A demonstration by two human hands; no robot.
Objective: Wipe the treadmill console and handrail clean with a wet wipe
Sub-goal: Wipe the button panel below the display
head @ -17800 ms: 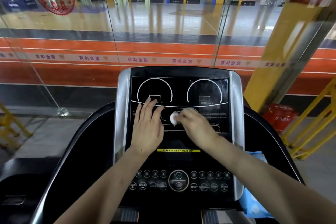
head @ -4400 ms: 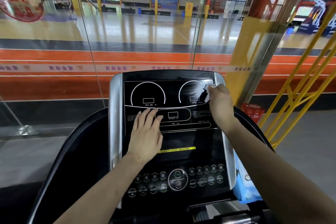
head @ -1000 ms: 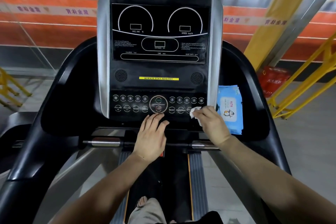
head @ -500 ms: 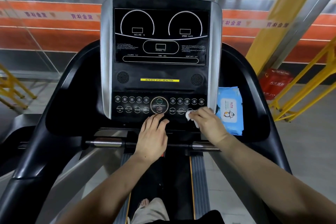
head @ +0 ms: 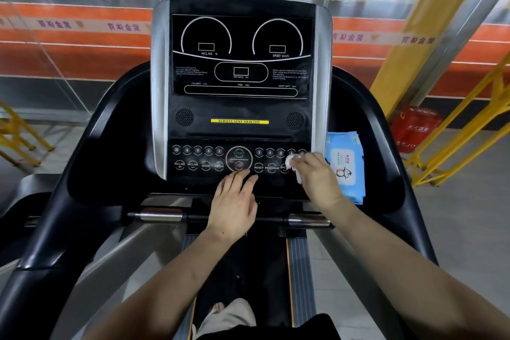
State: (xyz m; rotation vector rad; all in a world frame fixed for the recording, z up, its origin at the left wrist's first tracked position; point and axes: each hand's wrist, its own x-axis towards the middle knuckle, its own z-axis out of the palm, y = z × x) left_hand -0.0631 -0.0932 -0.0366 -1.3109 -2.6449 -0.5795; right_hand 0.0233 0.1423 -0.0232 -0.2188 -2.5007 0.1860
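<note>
The treadmill console (head: 240,85) stands upright ahead, with the handrail (head: 161,215) crossing below its button panel. The left hand (head: 234,204) lies flat, grip released, on the console's lower edge. The right hand (head: 317,179) pinches the white wet wipe (head: 292,161) against the right-side buttons, just beside a blue wipes pack (head: 346,165).

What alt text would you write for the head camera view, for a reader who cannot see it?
A right hand rubs a white wet wipe over the treadmill console buttons; the left hand rests flat below them. A blue wipes pack lies right.
</note>
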